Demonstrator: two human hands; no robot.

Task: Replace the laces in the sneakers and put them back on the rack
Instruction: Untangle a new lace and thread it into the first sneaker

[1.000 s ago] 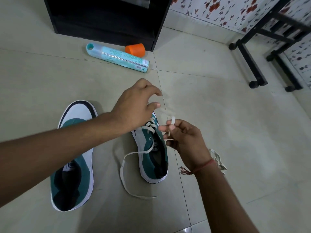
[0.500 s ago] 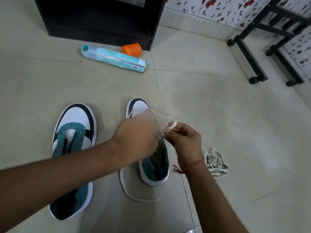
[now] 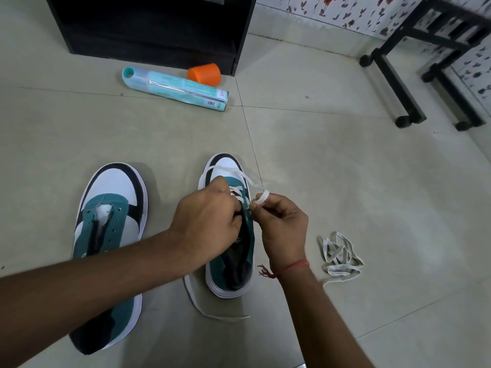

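Observation:
Two teal, white and black sneakers stand on the tiled floor. The left sneaker (image 3: 109, 235) has bare eyelets and no lace. The right sneaker (image 3: 233, 261) is partly laced with a white lace (image 3: 239, 173) that loops over its toe and trails behind its heel. My left hand (image 3: 210, 224) grips the eyelet flap at the sneaker's tongue. My right hand (image 3: 281, 224) pinches the lace's end at an eyelet on the sneaker's right side. A second white lace (image 3: 338, 254) lies bunched on the floor to the right.
A black shelf unit (image 3: 154, 30) stands at the back. In front of it lie a teal spray can (image 3: 175, 87) and an orange cap (image 3: 204, 73). A black metal rack (image 3: 393, 75) stands at the right by the floral wall.
My left hand has come down from above the sneaker onto its eyelet flap. My right hand has moved in close to the eyelets with the lace end.

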